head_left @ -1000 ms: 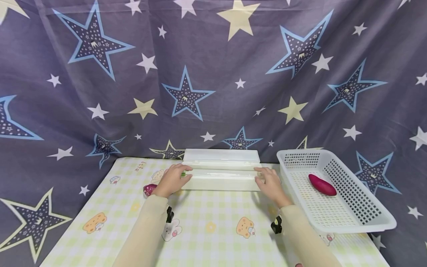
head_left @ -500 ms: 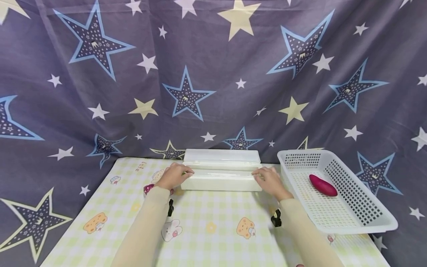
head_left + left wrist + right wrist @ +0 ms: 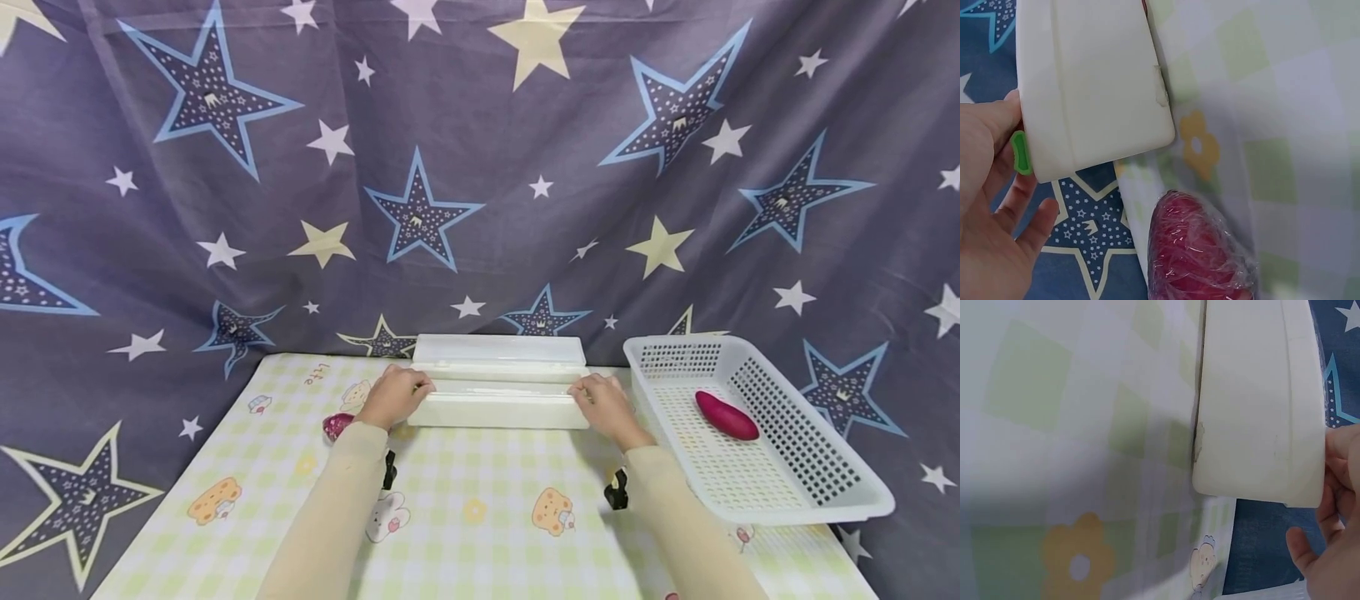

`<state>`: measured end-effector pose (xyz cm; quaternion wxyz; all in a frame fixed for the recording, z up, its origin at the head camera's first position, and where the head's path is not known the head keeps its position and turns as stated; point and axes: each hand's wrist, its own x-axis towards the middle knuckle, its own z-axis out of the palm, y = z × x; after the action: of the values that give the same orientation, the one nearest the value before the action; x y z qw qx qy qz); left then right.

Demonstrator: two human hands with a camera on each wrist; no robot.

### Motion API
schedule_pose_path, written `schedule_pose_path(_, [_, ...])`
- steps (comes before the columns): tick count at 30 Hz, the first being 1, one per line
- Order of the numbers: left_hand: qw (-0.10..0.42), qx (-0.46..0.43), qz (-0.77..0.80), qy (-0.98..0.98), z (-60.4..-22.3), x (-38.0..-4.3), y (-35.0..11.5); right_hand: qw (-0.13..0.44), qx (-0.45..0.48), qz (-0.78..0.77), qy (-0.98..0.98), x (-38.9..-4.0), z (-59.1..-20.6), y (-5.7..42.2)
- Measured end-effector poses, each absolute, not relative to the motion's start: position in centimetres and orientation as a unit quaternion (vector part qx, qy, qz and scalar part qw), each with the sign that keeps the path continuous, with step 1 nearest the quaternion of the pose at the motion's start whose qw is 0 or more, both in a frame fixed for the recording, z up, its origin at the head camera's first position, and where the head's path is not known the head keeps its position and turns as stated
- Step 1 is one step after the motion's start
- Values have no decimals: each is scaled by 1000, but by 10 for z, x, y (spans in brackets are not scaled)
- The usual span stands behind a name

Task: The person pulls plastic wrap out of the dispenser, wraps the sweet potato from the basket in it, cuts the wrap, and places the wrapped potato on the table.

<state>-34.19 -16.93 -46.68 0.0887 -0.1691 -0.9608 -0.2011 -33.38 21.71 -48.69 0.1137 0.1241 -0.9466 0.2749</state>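
While the left hand [image 3: 395,396] and right hand [image 3: 606,407] are pinching what appears to be clear film [image 3: 498,388], neither sitting nearer, the white box [image 3: 497,412] is resting between them on the bench [image 3: 450,558], its long axis running crosswise; its raised lid [image 3: 498,348] is standing behind.

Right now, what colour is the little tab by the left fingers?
Green; the tab shows best in the left wrist view.

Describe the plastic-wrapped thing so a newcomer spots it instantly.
On the checked tablecloth, find the long white box. Past its left end, beside the left hand, lies a rounded dark-pink thing. Its shiny clear wrap sets it apart from the bare dark-pink one in the white basket.
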Motion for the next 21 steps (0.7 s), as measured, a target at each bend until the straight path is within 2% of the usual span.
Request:
schedule_pose_path(7, [94,-168,-208,-959,-468,-341,-169,129,134,290,-939,-335,-489,216])
schedule_pose_path(21, [65,-176,-222,-957,-461,-338,-169,101,115,318,-935,-334,-488,216])
